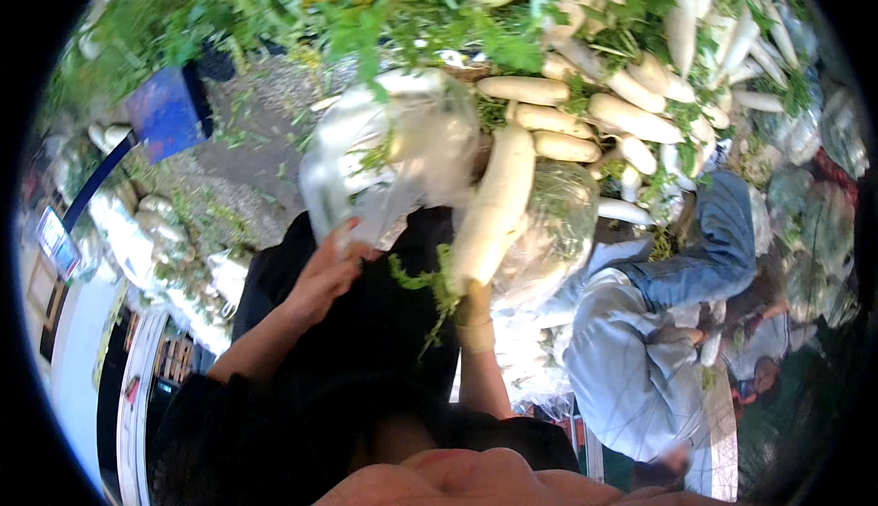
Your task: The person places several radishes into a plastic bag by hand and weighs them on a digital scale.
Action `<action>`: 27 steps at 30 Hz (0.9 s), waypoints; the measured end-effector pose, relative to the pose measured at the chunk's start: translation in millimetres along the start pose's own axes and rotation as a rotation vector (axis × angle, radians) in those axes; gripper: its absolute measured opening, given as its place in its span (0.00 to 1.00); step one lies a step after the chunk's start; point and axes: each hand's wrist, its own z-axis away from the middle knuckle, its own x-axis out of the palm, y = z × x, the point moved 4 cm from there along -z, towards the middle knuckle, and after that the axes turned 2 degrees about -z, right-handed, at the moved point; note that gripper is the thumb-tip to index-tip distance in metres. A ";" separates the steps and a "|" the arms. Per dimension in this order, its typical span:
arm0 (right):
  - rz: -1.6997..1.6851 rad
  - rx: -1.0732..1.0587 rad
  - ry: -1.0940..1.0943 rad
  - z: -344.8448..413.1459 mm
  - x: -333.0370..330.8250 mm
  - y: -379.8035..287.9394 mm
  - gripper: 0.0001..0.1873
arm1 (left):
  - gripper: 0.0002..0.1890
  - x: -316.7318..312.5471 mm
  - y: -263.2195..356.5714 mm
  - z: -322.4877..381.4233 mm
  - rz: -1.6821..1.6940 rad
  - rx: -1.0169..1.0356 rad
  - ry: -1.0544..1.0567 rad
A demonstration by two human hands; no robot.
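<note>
In the head view, my left hand (333, 269) grips the near edge of a clear plastic bag (329, 156) in front of my dark-clothed lap. The bag bulges and is partly blurred. Some green leaf bits and pale shapes show through it, but I cannot tell exactly what it holds. To its right, my right hand (473, 310), in a tan glove, is closed around the near end of a long white daikon radish (497, 204). The radish slants up and away, its far end beside the bag. Feathery green leaves (439, 283) hang by the glove.
Loose daikon radishes (634, 118) and leafy tops (439, 19) are heaped ahead and right. A filled clear bag (559, 224) stands beside the held radish. At left is a blue platform scale (168, 115) with a display (58, 242). Another person (631, 362) sits close on the right.
</note>
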 end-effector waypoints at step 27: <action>-0.385 0.778 -0.151 103.7 122.9 14.5 0.30 | 0.11 -87.1 10.7 37.0 0.439 0.302 0.308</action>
